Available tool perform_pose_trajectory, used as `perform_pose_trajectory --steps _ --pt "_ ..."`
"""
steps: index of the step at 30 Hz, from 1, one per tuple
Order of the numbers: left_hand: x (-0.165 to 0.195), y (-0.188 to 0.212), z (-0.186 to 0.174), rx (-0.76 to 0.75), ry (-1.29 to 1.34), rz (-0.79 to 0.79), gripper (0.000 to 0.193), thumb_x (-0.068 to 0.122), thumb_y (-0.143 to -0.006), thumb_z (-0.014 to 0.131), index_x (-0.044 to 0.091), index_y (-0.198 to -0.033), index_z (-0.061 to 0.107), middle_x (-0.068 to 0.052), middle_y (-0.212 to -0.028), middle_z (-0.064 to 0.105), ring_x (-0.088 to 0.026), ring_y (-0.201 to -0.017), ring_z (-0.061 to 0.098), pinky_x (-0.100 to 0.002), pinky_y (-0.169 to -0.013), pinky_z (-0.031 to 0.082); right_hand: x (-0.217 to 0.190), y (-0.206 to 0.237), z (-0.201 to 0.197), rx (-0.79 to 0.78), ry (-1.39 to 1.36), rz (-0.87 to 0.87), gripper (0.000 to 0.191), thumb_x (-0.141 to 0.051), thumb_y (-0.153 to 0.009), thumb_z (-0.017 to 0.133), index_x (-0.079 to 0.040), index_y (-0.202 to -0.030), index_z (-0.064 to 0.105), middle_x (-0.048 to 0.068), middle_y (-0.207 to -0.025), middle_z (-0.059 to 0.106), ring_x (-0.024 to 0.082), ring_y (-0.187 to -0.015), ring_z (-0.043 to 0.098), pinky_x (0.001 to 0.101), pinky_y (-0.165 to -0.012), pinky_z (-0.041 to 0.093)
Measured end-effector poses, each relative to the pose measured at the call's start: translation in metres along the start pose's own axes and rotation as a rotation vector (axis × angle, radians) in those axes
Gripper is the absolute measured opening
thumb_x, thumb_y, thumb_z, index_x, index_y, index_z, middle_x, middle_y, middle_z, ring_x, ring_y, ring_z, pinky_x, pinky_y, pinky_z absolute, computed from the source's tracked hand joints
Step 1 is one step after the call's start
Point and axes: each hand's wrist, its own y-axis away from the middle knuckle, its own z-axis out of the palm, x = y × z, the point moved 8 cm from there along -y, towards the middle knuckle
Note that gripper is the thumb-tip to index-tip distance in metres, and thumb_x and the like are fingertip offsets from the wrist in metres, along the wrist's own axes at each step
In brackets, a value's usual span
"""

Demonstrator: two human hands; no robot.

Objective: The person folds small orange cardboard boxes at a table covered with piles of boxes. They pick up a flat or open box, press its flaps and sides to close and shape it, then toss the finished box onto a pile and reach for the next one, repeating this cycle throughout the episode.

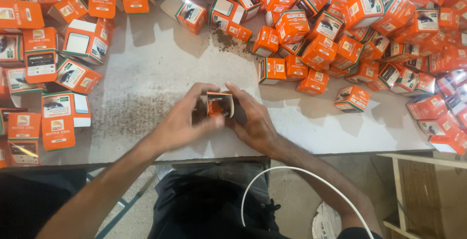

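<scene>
Both hands close around one small orange carton (220,104) just above the pale table (160,68), the left hand (182,122) curled on its left side and the right hand (253,122) pinching its right side and open white flap. A heap of like orange cartons (369,29) crowds the table's right half, flatter ones (48,73) lie at the left, and a white cable (292,175) loops below the right forearm.

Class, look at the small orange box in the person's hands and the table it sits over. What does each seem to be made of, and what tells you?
Small orange box: probably thin printed card, shown by folded flaps and a pale inner face. Table: pale, matte and dusty, possibly painted board or laminate; unclear.
</scene>
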Motion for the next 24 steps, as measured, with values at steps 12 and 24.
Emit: perform_pose_trajectory --steps 12,24 --pt "-0.035 0.005 0.01 0.271 -0.225 -0.196 0.025 0.01 -0.093 0.069 0.004 -0.113 0.055 -0.011 -0.08 0.069 -0.018 -0.063 0.069 -0.033 -0.057 0.054 0.01 0.015 0.012 0.041 -0.015 -0.066 0.063 -0.004 -0.091 0.082 -0.005 -0.142 0.045 0.017 -0.14 0.067 0.031 -0.128 0.07 0.0351 -0.101 0.06" --pt "-0.059 0.0 -0.004 0.025 0.331 -0.456 0.014 0.012 -0.097 0.063 0.002 -0.105 0.068 -0.002 -0.083 0.068 -0.009 -0.068 0.061 -0.028 -0.062 0.055 -0.021 0.008 0.011 0.031 0.287 -0.193 0.053 0.0 -0.082 0.076 0.004 -0.131 0.057 0.028 -0.138 0.059 0.042 -0.114 0.069 0.044 -0.093 0.058"
